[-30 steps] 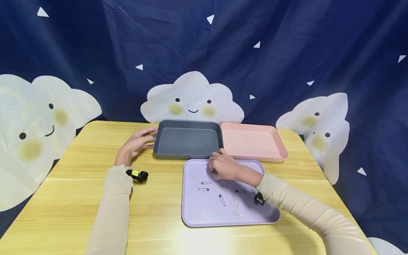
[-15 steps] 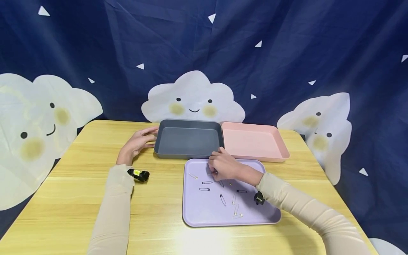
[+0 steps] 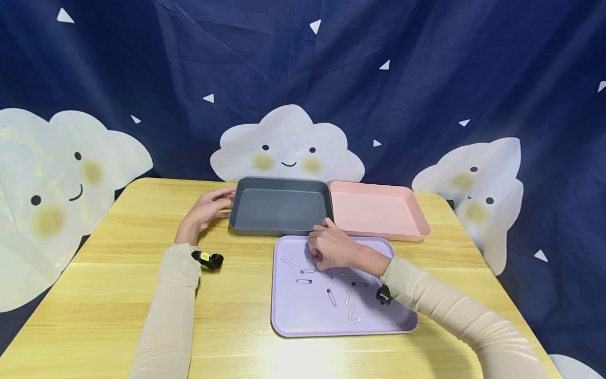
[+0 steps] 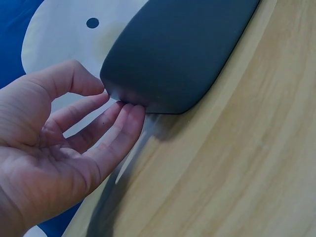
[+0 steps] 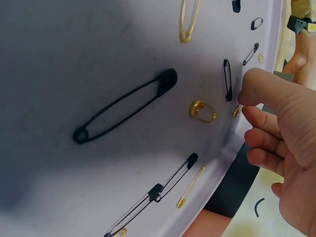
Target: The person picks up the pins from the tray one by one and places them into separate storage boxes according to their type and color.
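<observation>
Safety pins, some black and some gold, lie scattered on a lilac tray [image 3: 303, 316]. Low over the tray's far part, my right hand [image 3: 333, 247] pinches at a gold safety pin [image 5: 236, 111], whose end shows between thumb and index finger in the right wrist view. A large black safety pin [image 5: 167, 81] lies closest to that camera, with a small gold safety pin [image 5: 197, 108] beyond it. My left hand [image 3: 203, 210] touches the end wall of a dark grey tray [image 4: 168, 59] with its fingertips, the fingers fairly straight and the thumb near the rim.
Behind the lilac tray, the dark grey tray and a pink tray [image 3: 376, 213] stand side by side with nothing inside. All rest on a wooden table [image 3: 227, 316]. A dark blue curtain [image 3: 303, 63] with white clouds hangs behind the table.
The head view has shifted very slightly. My right hand stays at nearly the same spot on the lilac tray, with small finger movement; my left hand stays at the dark grey tray.
</observation>
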The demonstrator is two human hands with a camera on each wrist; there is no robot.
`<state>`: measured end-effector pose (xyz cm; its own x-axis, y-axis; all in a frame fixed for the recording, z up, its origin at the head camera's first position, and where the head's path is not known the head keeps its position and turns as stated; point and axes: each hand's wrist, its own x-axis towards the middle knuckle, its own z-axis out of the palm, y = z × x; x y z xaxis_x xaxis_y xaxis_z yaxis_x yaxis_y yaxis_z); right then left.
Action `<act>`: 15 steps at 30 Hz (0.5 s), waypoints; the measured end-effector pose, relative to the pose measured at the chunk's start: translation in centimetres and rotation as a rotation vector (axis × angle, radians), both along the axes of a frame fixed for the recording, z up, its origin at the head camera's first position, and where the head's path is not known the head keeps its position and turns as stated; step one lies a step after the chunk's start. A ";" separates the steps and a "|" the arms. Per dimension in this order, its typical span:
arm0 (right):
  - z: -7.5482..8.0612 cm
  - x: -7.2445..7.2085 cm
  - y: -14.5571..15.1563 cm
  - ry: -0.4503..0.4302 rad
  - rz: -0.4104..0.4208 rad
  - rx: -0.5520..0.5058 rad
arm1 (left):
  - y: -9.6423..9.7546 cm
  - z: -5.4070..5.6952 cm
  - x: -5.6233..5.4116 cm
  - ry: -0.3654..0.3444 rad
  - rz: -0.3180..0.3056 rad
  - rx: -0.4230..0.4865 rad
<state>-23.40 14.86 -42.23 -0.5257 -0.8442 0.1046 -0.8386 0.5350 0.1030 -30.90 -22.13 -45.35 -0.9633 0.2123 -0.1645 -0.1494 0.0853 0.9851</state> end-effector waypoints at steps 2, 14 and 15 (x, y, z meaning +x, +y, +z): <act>0.2 0.0 -0.1 0.007 0.003 -0.009 | 0.1 0.6 0.3 -0.001 -0.001 -0.007; 2.9 -1.5 -0.3 0.081 0.002 -0.146 | 0.7 2.5 1.4 0.009 -0.003 -0.040; 3.2 -1.7 -0.3 0.080 -0.004 -0.155 | 0.7 2.3 1.3 0.011 0.000 -0.040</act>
